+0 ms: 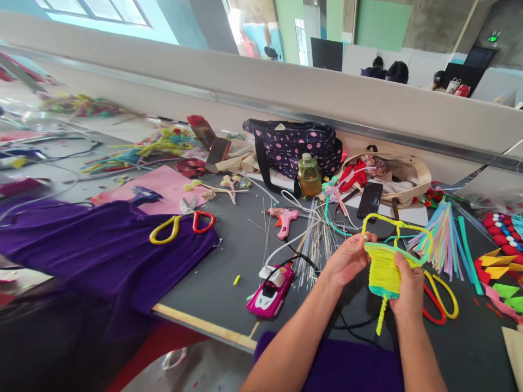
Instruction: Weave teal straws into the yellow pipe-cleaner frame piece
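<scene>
Over the front right of the table I hold a yellow pipe-cleaner craft piece with green trim along its top and bottom. Yellow pipe-cleaner loops rise above it, and a twisted yellow stem hangs below. My left hand pinches its upper left corner, where a loop meets the green edge. The right side of its body is gripped by my right hand, thumb across the front. Behind that hand lie scissors with red and yellow handles, their blades partly hidden.
Left of my arms are a magenta power strip, a pink glue gun and loose wires. Purple cloth bears another pair of scissors. A bottle, dark bag and phone stand or lie behind. Pastel pipe cleaners fan out rightward.
</scene>
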Motion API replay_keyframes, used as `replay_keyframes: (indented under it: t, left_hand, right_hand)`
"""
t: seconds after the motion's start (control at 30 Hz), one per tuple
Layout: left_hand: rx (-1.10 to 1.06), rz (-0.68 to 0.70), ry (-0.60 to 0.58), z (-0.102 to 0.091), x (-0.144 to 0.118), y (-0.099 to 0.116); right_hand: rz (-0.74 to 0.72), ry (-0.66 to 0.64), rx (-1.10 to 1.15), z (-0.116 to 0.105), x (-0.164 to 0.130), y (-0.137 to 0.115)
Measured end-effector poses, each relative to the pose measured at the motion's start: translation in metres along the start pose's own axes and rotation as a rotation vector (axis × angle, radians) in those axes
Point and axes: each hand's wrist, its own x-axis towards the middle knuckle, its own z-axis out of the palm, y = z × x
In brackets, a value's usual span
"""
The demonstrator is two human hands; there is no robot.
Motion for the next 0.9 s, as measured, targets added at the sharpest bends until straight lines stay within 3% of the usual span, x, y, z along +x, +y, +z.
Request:
replay_keyframes:
  t: [0.2, 0.33, 0.5, 0.63, 0.9]
  left_hand:
    - [0.105, 0.101, 0.124, -0.002, 0.003, -0.004]
    - [0.311, 0.326, 0.265, 0.0, 0.004, -0.006]
    - [0.657, 0.65, 0.426, 0.01, -0.002, -0.007]
    - [0.882, 0.717, 0.471, 0.015, -0.006, -0.008]
    - [1.037, 0.773, 0.529, 0.011, -0.006, -0.01]
  right_hand:
    - [-0.031, 0.029, -0.024, 0.0, -0.001, 0.0]
    - [-0.125, 0.052, -0.062, -0.002, 0.0, 0.005]
    - [-0.413, 0.02, -0.25, -0.007, -0.001, 0.008]
    - [-0.647, -0.046, -0.451, -0.008, -0.005, 0.005]
    - [-1.014, -0.149, -0.616, -0.006, -0.007, 0.001]
